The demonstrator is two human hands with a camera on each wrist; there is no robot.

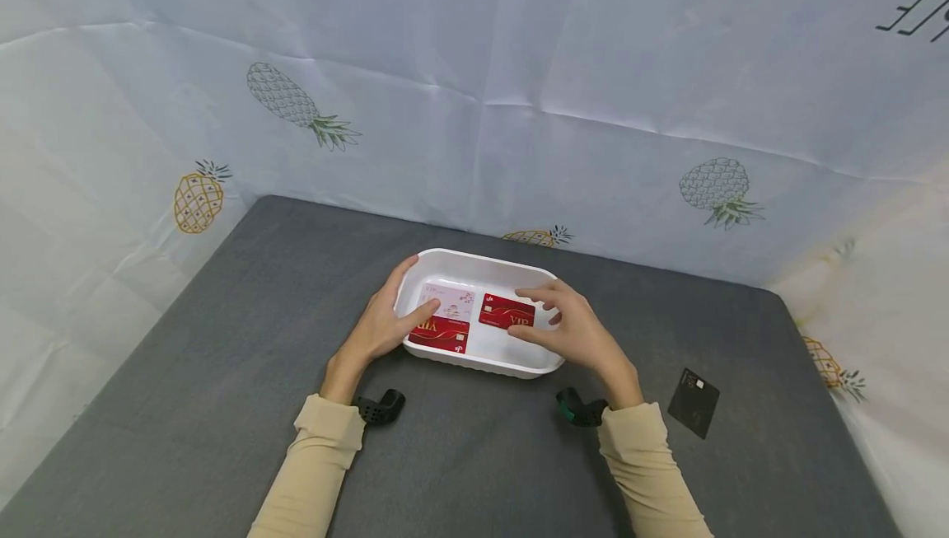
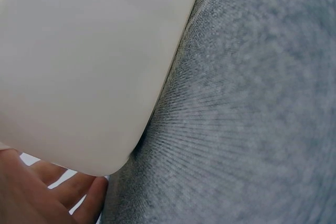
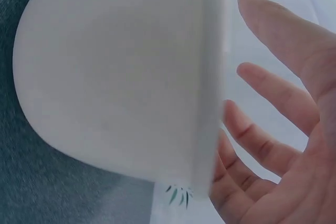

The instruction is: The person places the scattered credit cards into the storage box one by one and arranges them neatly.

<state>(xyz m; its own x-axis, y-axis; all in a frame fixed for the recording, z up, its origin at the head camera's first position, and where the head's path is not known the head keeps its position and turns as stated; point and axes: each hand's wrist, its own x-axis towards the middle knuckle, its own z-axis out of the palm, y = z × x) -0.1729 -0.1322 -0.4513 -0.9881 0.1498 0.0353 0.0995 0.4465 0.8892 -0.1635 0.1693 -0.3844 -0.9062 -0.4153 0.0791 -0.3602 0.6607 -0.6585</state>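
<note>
A white plastic tray (image 1: 474, 363) stands on the grey table, holding a pale pink VIP card (image 1: 455, 297), a red VIP card (image 1: 443, 335) in front of it and another red VIP card (image 1: 498, 310) right of them. My left hand (image 1: 381, 320) grips the tray's left end, its thumb over the rim and its fingers along the outer side. Over the right end hovers my right hand (image 1: 582, 332), fingers spread and nothing between them. Its thumb tip overlaps the right red card in the head view. In the right wrist view, the fingers (image 3: 275, 98) show beyond the rim.
A black card (image 1: 694, 403) lies on the grey table (image 1: 222, 406), right of my right forearm. White cloth (image 1: 474, 44) printed with pineapples hangs behind the table and along both sides. Each wrist wears a black band.
</note>
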